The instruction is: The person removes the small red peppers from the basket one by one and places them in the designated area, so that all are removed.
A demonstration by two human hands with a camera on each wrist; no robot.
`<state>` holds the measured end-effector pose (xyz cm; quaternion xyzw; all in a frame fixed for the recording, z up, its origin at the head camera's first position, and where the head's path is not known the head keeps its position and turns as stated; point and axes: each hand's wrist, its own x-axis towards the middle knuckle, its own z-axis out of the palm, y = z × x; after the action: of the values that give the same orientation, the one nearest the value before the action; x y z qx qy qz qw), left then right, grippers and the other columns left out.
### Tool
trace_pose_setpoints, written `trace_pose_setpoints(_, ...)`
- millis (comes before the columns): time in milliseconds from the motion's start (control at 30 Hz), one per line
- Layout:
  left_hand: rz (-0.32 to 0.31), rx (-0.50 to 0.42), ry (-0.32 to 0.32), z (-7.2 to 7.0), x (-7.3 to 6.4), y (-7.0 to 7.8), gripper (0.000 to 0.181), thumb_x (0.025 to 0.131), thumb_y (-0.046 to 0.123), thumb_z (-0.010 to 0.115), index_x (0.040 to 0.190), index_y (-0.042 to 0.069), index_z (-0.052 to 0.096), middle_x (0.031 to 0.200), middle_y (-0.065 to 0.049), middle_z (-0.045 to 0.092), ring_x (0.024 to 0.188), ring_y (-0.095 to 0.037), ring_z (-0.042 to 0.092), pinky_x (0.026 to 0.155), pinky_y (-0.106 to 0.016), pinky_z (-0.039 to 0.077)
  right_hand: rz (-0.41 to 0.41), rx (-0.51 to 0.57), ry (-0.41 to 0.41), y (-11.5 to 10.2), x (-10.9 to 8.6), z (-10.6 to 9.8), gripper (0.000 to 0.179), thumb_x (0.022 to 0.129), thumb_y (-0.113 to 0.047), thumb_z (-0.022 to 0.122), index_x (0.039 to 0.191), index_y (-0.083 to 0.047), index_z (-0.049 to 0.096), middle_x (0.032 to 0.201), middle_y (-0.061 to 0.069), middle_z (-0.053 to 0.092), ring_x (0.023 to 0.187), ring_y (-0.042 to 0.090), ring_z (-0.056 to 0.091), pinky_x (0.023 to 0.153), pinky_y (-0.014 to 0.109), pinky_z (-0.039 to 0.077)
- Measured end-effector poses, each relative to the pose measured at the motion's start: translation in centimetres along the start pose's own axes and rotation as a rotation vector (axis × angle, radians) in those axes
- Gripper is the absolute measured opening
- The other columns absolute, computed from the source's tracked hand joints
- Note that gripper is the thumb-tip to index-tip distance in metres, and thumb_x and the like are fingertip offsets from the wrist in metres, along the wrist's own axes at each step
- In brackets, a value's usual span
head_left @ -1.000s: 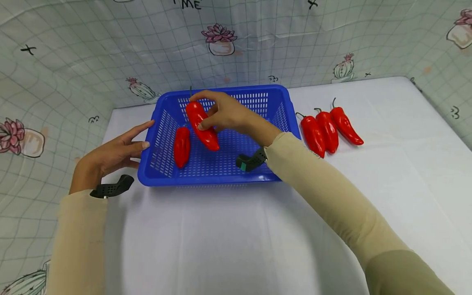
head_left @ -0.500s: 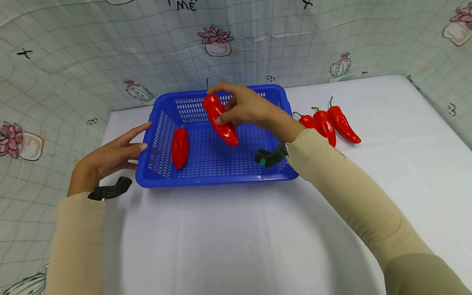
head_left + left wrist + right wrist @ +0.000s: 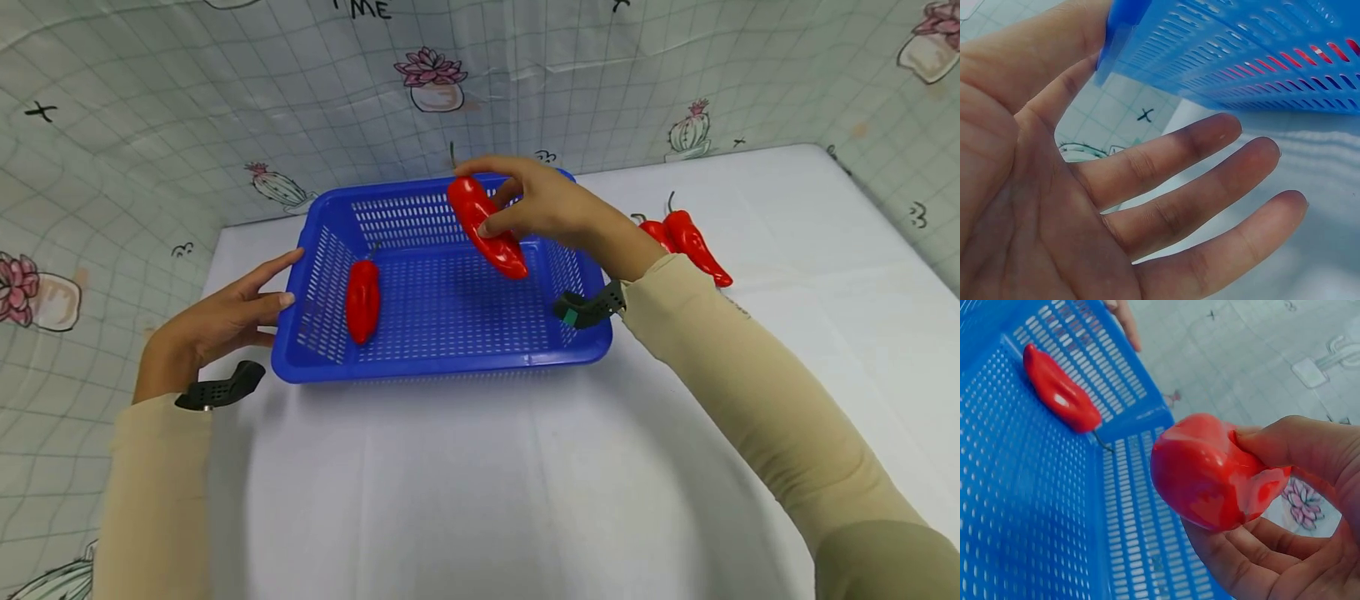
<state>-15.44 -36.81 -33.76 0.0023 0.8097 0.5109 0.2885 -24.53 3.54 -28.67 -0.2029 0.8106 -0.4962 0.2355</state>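
A long red pepper [image 3: 472, 208] with a thin green stem is pinched between the thumb and fingers of my right hand [image 3: 551, 204], above the blue plastic basket [image 3: 450, 371]. In the right wrist view its rounded tip faces the camera. Another red pepper [image 3: 363, 302] lies on the basket floor near the left wall, stem toward the back. My left hand [image 3: 217, 321] is at the basket's left end, thumb and index fingertips at the rim. In the left wrist view its other fingers [image 3: 1191, 206] stretch out below the slotted wall, holding nothing.
Right of the basket, a red pepper [image 3: 693, 243] lies on the white tablecloth [image 3: 450, 483], beside a second one [image 3: 656, 231] partly covered by my right forearm. A printed cloth [image 3: 525, 92] with cactus drawings hangs behind the table.
My right hand has carried the pepper rightward and slightly back over the basket. The forearm now hides one of the peppers on the table. My left hand has stayed at the basket's rim.
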Motion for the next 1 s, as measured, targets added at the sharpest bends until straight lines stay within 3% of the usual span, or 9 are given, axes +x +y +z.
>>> trace_pose_setpoints(200,0.005,0.017,-0.001,0.0,-0.1,-0.2,0.067,0.103,0.032,0.048,0.154,0.05,0.008,0.16,-0.024,0.018,0.122,-0.034,0.057,0.097,-0.062,0.048,0.003,-0.016,0.021,1.1,-0.6,-1.4,0.07,0.087,-0.005,0.072,0.147,-0.028,0.044,0.126,0.018,0.054,0.111,0.033,0.059,0.086,0.045,0.058)
trace_pose_setpoints(400,0.015,0.029,-0.001,-0.2,-0.3,-0.4,0.066,0.104,0.031,0.046,0.154,0.049,0.007,0.16,-0.025,0.018,0.122,-0.033,0.057,0.095,-0.06,0.05,0.055,0.007,0.057,2.3,-1.4,-2.9,0.068,0.09,-0.012,0.07,0.148,-0.032,0.042,0.13,0.017,0.051,0.111,0.034,0.06,0.085,0.045,0.058)
trace_pose_setpoints(667,-0.001,0.038,0.008,0.1,0.1,-0.1,0.067,0.103,0.034,0.049,0.153,0.052,0.009,0.161,-0.021,0.017,0.131,-0.049,0.044,0.098,-0.064,0.045,0.081,-0.02,0.19,3.8,-3.2,-5.4,0.063,0.093,-0.022,0.066,0.148,-0.038,0.04,0.123,0.012,0.053,0.105,0.03,0.062,0.078,0.029,0.06)
trace_pose_setpoints(800,-0.024,0.041,0.033,0.0,-0.1,-0.1,0.067,0.102,0.035,0.05,0.153,0.053,0.009,0.162,-0.019,0.017,0.132,-0.051,0.042,0.1,-0.065,0.043,0.088,0.008,0.214,4.5,-3.4,-5.9,0.063,0.093,-0.022,0.067,0.148,-0.038,0.042,0.121,0.012,0.053,0.105,0.027,0.061,0.077,0.027,0.06)
trace_pose_setpoints(1000,-0.029,0.042,0.01,-0.1,0.0,-0.3,0.068,0.102,0.036,0.049,0.152,0.054,0.007,0.163,-0.018,0.014,0.133,-0.051,0.04,0.101,-0.066,0.041,0.103,0.023,0.233,5.4,-3.5,-6.4,0.06,0.094,-0.022,0.065,0.148,-0.037,0.042,0.117,0.011,0.055,0.099,0.023,0.062,0.076,0.024,0.058)
